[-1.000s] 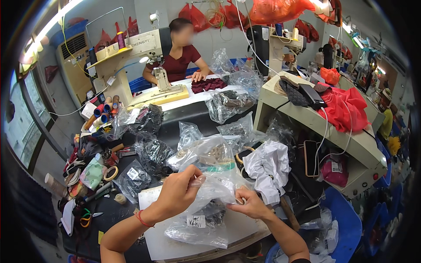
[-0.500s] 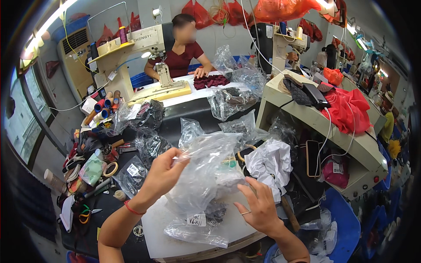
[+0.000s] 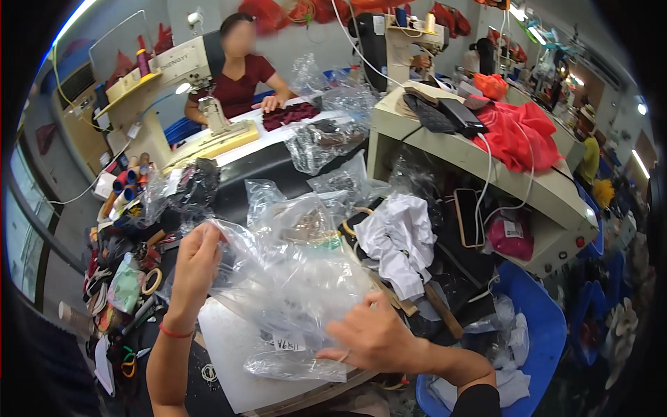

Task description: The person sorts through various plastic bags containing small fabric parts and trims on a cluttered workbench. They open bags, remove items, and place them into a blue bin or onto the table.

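Note:
A large clear plastic bag (image 3: pixel 292 278) is stretched out in front of me above a white board (image 3: pixel 233 347). My left hand (image 3: pixel 197 258) is closed, pinching the bag's upper left edge and pulling it into a point. At the bag's lower right side, my right hand (image 3: pixel 379 335) is curled with its fingers against the film; the fingertips are partly hidden. Under the stretched bag lies another clear bag (image 3: pixel 295 365) with a white handwritten label (image 3: pixel 288 343). Crumpled white cloth (image 3: pixel 399 240) lies just beyond my right hand.
A blue bin (image 3: pixel 538 326) with plastic and white pieces stands at the right. Wooden-handled tool (image 3: pixel 443 311), phone (image 3: pixel 469 217) and pink packet (image 3: pixel 511 236) lie near it. Tape roll (image 3: pixel 151 281) and orange-handled scissors (image 3: pixel 128 363) lie left. Across the table, a person sits at a sewing machine (image 3: pixel 212 115).
My left hand has moved left and drawn the bag's edge out with it. My right hand has shifted left and curled in against the bag. The view has turned rightward.

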`<state>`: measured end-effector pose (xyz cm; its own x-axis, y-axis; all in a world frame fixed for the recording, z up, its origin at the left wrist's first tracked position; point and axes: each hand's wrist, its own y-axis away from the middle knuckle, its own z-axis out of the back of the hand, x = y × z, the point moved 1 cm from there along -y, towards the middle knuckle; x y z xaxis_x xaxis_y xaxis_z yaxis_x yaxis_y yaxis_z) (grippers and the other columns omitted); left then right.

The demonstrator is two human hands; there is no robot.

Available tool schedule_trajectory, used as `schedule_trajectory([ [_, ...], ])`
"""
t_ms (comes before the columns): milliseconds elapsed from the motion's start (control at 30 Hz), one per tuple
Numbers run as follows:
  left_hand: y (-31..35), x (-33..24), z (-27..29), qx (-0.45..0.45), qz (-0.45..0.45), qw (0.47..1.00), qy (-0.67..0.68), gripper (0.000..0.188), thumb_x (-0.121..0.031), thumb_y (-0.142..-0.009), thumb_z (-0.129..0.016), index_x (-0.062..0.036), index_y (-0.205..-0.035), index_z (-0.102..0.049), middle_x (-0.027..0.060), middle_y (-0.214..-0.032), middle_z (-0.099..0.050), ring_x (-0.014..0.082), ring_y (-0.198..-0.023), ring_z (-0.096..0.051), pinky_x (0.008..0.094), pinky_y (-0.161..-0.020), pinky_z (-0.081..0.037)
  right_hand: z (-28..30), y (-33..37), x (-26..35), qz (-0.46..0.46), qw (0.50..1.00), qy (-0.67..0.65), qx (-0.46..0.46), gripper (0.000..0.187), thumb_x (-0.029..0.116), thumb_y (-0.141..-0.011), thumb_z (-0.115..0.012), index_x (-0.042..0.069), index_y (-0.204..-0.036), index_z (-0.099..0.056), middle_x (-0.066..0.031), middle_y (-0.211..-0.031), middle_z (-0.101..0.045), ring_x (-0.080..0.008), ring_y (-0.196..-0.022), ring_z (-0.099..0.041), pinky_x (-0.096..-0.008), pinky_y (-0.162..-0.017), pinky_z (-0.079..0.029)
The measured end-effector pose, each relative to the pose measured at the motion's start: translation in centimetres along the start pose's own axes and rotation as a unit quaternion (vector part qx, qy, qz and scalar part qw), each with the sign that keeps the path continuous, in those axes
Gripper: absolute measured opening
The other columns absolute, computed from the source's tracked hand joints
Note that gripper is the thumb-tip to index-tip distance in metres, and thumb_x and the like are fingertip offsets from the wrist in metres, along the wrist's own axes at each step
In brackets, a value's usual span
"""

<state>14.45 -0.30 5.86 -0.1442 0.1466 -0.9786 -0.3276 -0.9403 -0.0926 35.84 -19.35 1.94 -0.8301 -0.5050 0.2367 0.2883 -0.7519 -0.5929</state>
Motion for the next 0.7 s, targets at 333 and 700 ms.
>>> schedule_trajectory([
  [333,1.8,-3.0,-2.4,0.031,-0.044,0.998,-0.038,0.031,-0.027,-0.099,-0.042,-0.0044,-0.085,-0.058,-0.0086,-0.05,-0.034,-0.0014,-0.041,-0.028,0.0175,-0.037,-0.02,-4.6,9.1,-16.1,-0.463,0.877,0.078,-0.101,0.109,0.049,-0.064,-0.078,-0.01,-0.136,-0.022,-0.0368,-0.129,-0.037,-0.0471,-0.118,-0.039,-0.0489,-0.1,-0.03],
  [700,2.4,-2.6,-3.2,0.057,-0.062,0.995,-0.051,0.033,-0.029,-0.099,-0.043,-0.0015,-0.089,-0.058,-0.0065,-0.048,-0.037,0.0,-0.038,-0.031,0.018,-0.035,-0.023,-8.5,7.2,-15.4,-0.468,0.87,0.149,-0.037,0.093,0.043,-0.065,-0.077,0.011,-0.139,-0.03,-0.0256,-0.129,-0.035,-0.0411,-0.119,-0.035,-0.0532,-0.094,-0.032],
])
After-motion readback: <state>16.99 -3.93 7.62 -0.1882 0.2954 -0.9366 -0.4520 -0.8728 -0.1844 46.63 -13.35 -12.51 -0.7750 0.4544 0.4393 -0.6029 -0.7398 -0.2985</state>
